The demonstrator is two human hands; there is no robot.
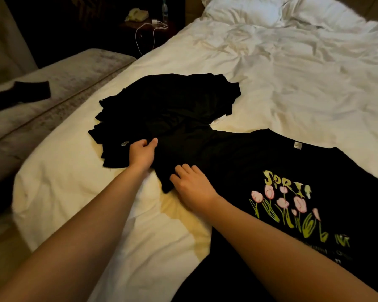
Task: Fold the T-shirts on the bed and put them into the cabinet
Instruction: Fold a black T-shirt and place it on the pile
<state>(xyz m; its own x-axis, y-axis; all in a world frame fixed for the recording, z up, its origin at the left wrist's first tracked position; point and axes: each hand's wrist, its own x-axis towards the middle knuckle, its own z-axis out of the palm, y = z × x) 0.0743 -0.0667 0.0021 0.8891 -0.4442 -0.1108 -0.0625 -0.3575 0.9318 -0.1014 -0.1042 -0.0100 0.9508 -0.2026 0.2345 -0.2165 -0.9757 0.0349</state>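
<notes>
A black tulip-print cotton T-shirt (282,192) is spread flat, unfolded, on the white-sheeted bed (292,83) — its sleeve pinched by the left hand (142,154), the loosely curled right hand (193,188) resting on it. A heap of black garments (166,105) waits beside; no cabinet is seen — folding is judged barely begun.

Two bare forearms, left hand (142,154) and right hand (192,188), no sleeves in view. No rings, watch or bracelets visible on either.
</notes>
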